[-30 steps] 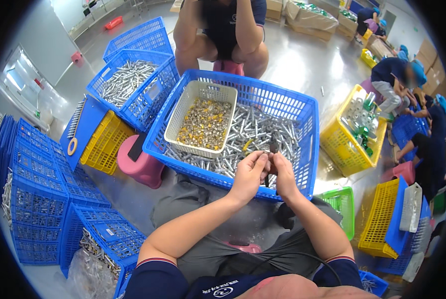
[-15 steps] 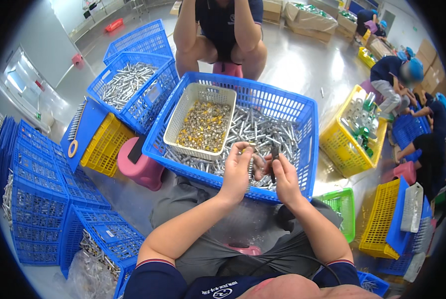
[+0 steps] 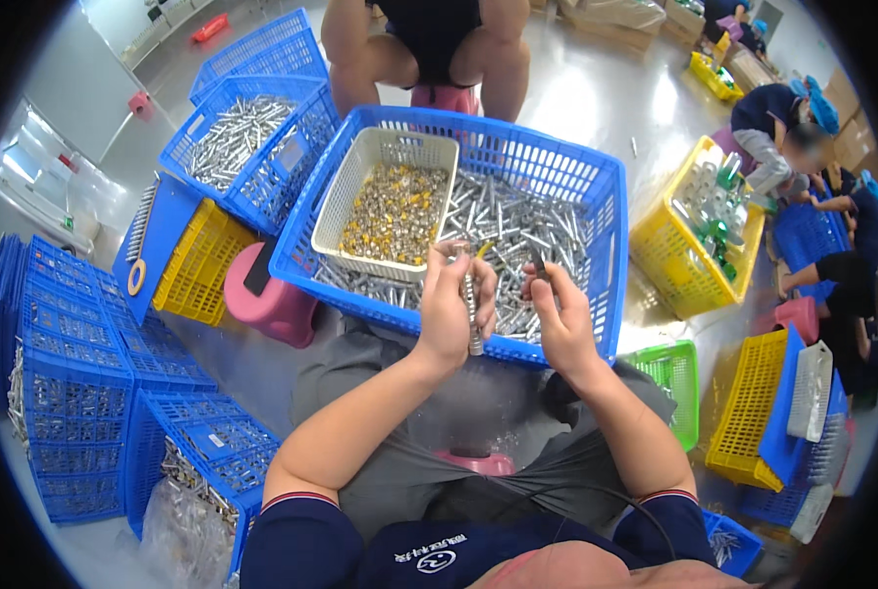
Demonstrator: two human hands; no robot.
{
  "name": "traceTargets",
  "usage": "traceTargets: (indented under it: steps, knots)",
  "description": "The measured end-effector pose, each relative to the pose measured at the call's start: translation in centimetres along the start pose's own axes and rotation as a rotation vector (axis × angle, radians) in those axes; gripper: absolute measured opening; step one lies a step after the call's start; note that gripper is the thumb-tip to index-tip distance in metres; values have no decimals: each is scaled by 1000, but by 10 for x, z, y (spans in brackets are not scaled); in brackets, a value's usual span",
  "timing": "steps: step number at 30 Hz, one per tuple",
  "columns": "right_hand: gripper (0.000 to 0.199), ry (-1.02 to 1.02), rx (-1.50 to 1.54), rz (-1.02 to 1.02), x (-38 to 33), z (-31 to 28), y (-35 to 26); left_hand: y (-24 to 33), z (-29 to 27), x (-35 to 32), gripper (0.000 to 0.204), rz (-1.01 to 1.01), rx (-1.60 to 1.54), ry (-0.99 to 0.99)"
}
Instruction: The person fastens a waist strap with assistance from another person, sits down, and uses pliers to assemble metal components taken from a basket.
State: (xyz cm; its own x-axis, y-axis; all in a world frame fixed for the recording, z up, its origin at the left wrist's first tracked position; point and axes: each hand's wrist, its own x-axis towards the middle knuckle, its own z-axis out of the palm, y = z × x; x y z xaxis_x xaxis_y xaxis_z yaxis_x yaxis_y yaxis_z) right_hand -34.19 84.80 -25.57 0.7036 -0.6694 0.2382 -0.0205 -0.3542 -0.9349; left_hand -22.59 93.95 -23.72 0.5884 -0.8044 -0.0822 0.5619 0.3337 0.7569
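Note:
My left hand (image 3: 446,311) is closed around a slim, ribbed silver metal piece (image 3: 474,329), its lower end sticking out below the fingers. Close by on the right, my right hand (image 3: 564,319) pinches a thin dark tool (image 3: 538,260) whose exact kind I cannot make out. Both hands are over the near side of a large blue crate (image 3: 611,226) filled with loose silver metal rods (image 3: 517,221). Inside that crate, at its left, a cream basket (image 3: 333,216) holds many small silver and yellow parts (image 3: 390,216).
Another person sits beyond the crate, knees toward it. To the left are a pink stool (image 3: 267,312), a yellow crate (image 3: 198,270) and stacked blue crates (image 3: 76,393). A yellow crate (image 3: 689,275) of green and clear parts and a green basket (image 3: 689,393) stand right. Co-workers bend at far right.
My hands have drawn apart. The ribbed piece now stands out more plainly in my left hand, and the dark tool is tilted higher in my right. The whole view has shifted slightly.

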Motion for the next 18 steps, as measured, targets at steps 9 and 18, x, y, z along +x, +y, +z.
traceTargets:
  steps: [9, 18]
  knots:
    - [32, 92, -352, -349, 3, -1, -9, -2, -1, -2, 21, 44, 100, -118]
    - [46, 186, -535, -384, 4, -5, -15, 5, 2, -4, 28, 61, 212, -142]
